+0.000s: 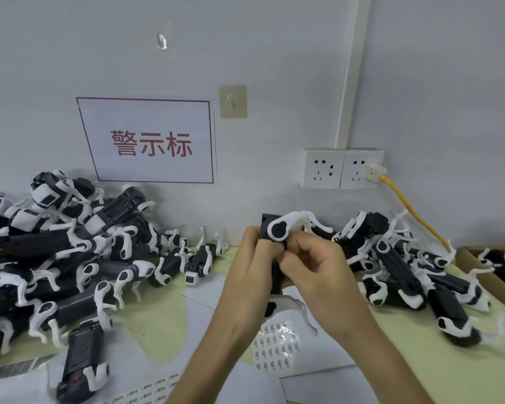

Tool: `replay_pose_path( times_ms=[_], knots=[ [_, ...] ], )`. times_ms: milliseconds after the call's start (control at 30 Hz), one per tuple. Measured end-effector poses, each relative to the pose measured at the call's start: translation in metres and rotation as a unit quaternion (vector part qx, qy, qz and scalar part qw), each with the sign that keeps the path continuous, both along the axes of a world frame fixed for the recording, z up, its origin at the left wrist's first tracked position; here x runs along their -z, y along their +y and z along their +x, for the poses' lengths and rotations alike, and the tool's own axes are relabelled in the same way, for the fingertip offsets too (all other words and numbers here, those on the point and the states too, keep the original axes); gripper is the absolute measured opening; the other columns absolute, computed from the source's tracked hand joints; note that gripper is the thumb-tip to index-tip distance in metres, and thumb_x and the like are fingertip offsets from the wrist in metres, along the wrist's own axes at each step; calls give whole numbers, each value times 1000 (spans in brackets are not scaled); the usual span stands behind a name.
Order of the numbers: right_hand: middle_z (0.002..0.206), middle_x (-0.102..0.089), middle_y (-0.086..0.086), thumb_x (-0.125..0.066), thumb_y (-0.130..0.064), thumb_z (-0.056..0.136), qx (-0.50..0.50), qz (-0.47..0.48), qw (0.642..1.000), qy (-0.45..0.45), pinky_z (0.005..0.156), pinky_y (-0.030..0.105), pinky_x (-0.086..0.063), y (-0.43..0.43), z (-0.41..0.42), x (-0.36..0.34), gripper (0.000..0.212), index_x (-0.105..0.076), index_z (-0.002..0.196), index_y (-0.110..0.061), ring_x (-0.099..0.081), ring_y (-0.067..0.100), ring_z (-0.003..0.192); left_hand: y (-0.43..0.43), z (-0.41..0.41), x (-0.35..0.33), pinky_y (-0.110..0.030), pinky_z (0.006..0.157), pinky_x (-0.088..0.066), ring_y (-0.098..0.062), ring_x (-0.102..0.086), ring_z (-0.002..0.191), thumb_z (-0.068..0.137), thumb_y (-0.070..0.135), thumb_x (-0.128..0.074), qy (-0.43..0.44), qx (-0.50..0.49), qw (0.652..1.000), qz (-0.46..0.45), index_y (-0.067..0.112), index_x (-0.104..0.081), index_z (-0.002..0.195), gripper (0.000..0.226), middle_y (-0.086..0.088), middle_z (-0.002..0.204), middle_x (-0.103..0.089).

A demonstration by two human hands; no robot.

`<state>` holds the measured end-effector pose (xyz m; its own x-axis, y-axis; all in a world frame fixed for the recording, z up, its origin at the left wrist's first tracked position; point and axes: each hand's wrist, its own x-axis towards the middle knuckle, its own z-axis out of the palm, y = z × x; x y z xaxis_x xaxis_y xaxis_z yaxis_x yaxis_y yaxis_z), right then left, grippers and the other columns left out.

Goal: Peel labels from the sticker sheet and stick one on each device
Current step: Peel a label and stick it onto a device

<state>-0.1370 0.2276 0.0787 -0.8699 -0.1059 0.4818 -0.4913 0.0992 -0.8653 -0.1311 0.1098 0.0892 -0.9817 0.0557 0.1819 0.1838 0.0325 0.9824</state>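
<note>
We see a pale wall with one paper sign in red letters, two wall sockets with one yellow cable plugged in, and two stick-on hooks. Below it is a light yellow worktop. A big heap of black and white devices lies on its left side, too many for us to count, and a smaller heap lies on the right. Our left hand is closed around one device held up over the middle of the worktop. Our right hand has its fingers curled tight against that same device, touching the left hand. Under our hands lies one sticker sheet with rows of tiny labels.
</note>
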Motion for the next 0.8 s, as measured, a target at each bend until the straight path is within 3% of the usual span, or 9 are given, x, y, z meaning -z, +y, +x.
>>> replay_pose_path(
  times_ms=[100, 167, 267, 400, 500, 567, 667, 733, 800],
  knots=[
    [65, -36, 21, -56, -38, 71, 28, -10, 1000, 9, 61, 57, -45, -6, 2, 0, 35, -40, 65, -8, -37, 38, 63, 12, 8, -7, -39, 74, -48, -23, -61, 79, 100, 16, -44, -42, -21, 998, 43, 19, -60, 96, 17, -14, 84, -62],
    [62, -32, 12, -53, -40, 69, 43, -14, 999, 15, 56, 43, -35, -9, 4, 1, 33, -37, 65, -11, -31, 31, 63, 9, 8, 5, -43, 68, -46, -20, -62, 77, 86, 39, -48, -22, -20, 999, 27, 26, -61, 96, 21, -10, 83, -65],
    [60, -30, 0, -52, -38, 69, 37, -19, 999, 13, 56, 35, -29, -11, 5, 2, 30, -36, 65, -13, -29, 18, 61, 8, -1, 9, -41, 63, -45, -19, -62, 76, 67, 55, -47, -18, -26, 999, 24, 31, -61, 97, 41, -11, 84, -65],
    [60, -32, -1, -54, -37, 69, 24, -14, 1000, 5, 55, 30, -30, -5, 3, 1, 31, -38, 64, -12, -29, 14, 60, 8, 0, 9, -37, 59, -44, -16, -62, 72, 70, 55, -47, -39, -30, 999, 23, 35, -62, 97, 36, -14, 84, -64],
    [57, -35, -5, -57, -25, 74, 21, 13, 1000, -9, 55, 25, -31, -1, 4, -6, 24, -40, 62, -12, -32, 10, 58, 8, -2, 6, -32, 57, -39, -16, -52, 61, 77, 51, -49, -57, -19, 998, 35, 34, -63, 94, 28, -1, 73, -56],
    [56, -42, -8, -63, -21, 81, 10, 76, 997, -22, 57, 27, -36, 8, 5, -11, 25, -47, 64, -14, -38, 10, 57, 4, -4, 5, -28, 57, -42, -13, -55, 61, 87, 50, -56, -60, -16, 998, 17, 32, -64, 92, 21, 4, 71, -59],
    [62, -55, -13, -68, -28, 89, -45, 217, 975, 3, 60, 23, -41, 27, 14, -22, 22, -59, 70, -22, -47, 7, 58, -9, -5, 5, -14, 39, -35, -3, -53, 48, 96, 42, -57, -62, -1, 997, -49, 36, -62, 82, 16, 12, 63, -60],
    [65, -59, -9, -67, -35, 87, -67, 204, 976, 40, 60, 24, -44, 35, 21, -31, 20, -63, 70, -25, -51, 11, 60, -16, -6, 7, -13, 37, -35, -4, -64, 50, 95, 40, -60, -68, 5, 995, -75, 36, -60, 84, 11, 10, 60, -62],
    [64, -58, 0, -66, -39, 85, -45, 119, 989, 79, 58, 30, -44, 41, 22, -36, 21, -63, 70, -26, -52, 19, 60, -19, -7, 6, -17, 40, -38, -16, -76, 68, 94, 40, -64, -79, 16, 992, -92, 30, -60, 100, 12, 1, 69, -68]
  ],
)
